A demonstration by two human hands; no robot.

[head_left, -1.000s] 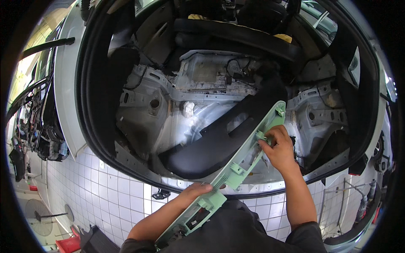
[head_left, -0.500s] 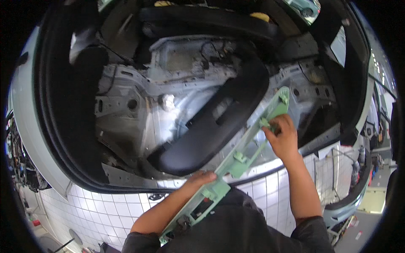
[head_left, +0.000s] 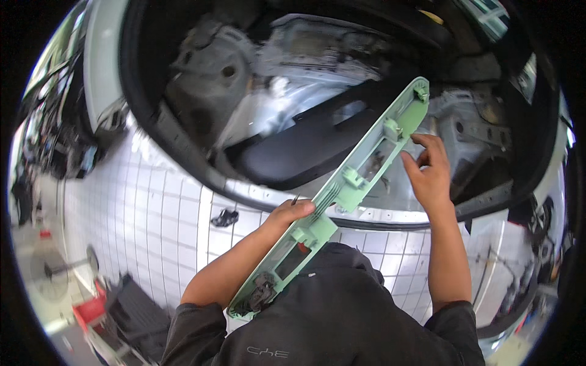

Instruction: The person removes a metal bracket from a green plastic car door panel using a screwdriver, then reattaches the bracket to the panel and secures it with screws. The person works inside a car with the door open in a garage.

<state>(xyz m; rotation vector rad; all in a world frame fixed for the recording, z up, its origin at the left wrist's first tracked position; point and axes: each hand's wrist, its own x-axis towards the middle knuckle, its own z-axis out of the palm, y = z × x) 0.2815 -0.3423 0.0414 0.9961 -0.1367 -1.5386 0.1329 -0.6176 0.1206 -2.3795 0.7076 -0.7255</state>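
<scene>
A long pale green plastic car trim panel lies slantwise in front of my body, its clips and two rectangular openings facing me. My left hand grips its left edge near the middle, thumb over the rim. A thin dark tip sticks up beside that thumb; what it belongs to is hidden. A dark part sits in the panel's lower end. My right hand hovers just right of the panel's upper half, thumb and bent fingers apart, with nothing seen between them.
Ahead is a stripped car boot with bare metal, a black trim piece lying across it. Its rear sill curves close before me. On the white tiled floor lies a small black object. A red and black cart stands lower left.
My right hand has come off the panel's clip and moved slightly right. The panel has risen a little in view, still in my left hand. The view has turned, showing more floor at left.
</scene>
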